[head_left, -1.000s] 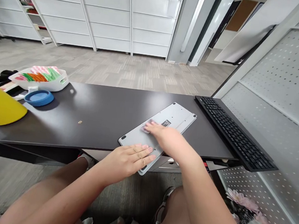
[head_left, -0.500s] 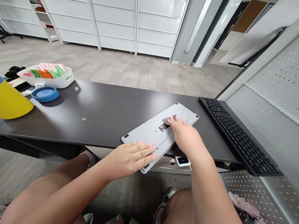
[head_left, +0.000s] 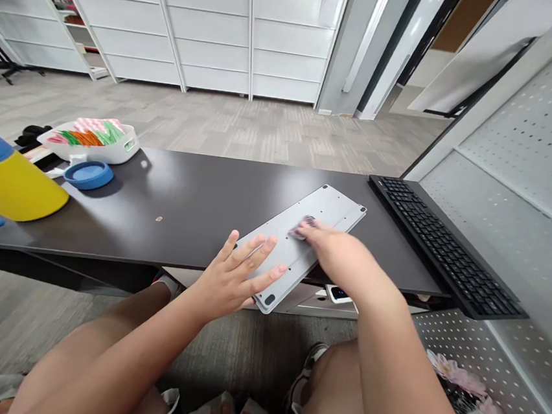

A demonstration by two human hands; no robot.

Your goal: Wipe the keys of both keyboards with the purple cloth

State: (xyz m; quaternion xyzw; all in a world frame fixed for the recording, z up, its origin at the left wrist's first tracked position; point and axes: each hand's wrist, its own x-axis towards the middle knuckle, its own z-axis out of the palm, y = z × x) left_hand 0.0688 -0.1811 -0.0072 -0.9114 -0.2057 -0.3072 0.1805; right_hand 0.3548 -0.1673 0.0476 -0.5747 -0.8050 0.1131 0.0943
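Observation:
A slim silver keyboard (head_left: 327,205) lies underside up and slanted on the dark desk (head_left: 193,205), its near corner jutting past the front edge. Screws and dark rubber feet show on its back. Spread fingers of my left hand (head_left: 233,278) rest over the keyboard's near left end. My right hand (head_left: 344,256) pinches a small, crumpled greyish cloth (head_left: 299,231), slightly blurred, against the middle of the keyboard's back. The cloth and fingers cover the dark label there.
At the right, a black keyboard (head_left: 441,242) overhangs the desk edge beside a white pegboard panel (head_left: 526,140). On the left are a yellow and blue bottle (head_left: 19,185), a blue lid (head_left: 88,176) and a white basket (head_left: 115,150) of colourful items. A white device (head_left: 338,296) sits under the desktop.
My right hand has slid the cloth a little left and toward me across the keyboard's back. The left hand's fingers have spread and lifted somewhat.

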